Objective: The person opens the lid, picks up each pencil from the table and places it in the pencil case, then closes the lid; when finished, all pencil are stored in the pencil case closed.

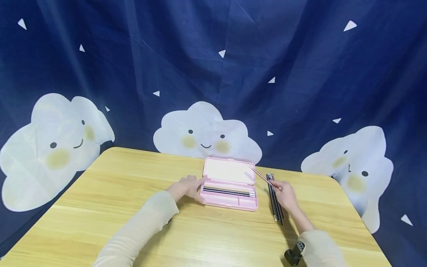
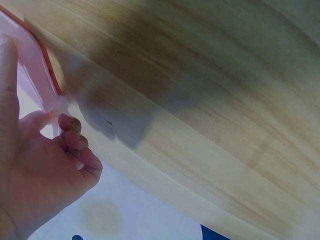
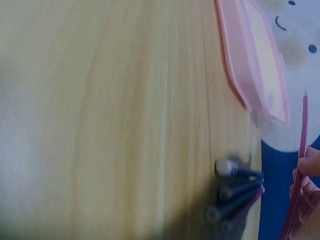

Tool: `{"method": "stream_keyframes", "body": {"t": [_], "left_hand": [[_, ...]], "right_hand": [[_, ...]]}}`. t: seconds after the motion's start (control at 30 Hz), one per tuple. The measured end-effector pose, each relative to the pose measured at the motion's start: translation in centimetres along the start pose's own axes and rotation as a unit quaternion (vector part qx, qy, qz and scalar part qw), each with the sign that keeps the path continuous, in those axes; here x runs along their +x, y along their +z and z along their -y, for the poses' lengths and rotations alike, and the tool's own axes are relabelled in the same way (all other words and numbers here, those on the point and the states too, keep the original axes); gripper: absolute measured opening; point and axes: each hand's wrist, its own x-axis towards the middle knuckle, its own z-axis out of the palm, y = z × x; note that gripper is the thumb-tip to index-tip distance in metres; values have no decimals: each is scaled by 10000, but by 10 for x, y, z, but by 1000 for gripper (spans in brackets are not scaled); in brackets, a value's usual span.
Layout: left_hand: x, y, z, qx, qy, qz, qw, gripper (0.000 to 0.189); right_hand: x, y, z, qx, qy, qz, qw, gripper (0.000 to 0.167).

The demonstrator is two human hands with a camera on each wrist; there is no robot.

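Note:
A pink pencil case (image 1: 230, 207) lies with its lid raised at the back of the table. Several pencils (image 1: 227, 191), dark and yellowish, lie in its long compartment. At its left end my left hand (image 1: 191, 186) holds the case between thumb and index finger, the other fingers loosely curled, as the left wrist view shows. My right hand (image 1: 284, 194) pinches a metallic pink pencil (image 3: 303, 125) above the table, its far end in front of the raised lid. Beneath that hand, a loose bundle of mostly dark pencils (image 1: 273, 204) lies right of the case.
The wooden table (image 1: 213, 237) reaches back to a dark blue curtain (image 1: 186, 44) printed with white clouds. A small black device (image 1: 294, 254) sits at the right sleeve. Inside the case, a divider (image 1: 239, 200) splits the front section into two compartments.

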Motion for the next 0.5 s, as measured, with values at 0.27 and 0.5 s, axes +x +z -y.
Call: {"method": "stream_keyframes", "body": {"t": [0.27,0.5], "left_hand": [[-2,-1,1,16,-69,-29,10000,100],[-2,-1,-1,-26,-55,12,10000,101]], "right_hand": [[4,17,14,286,-467,-140,9984,24],[5,30,17,557,-960,-350,9932,24]]}}
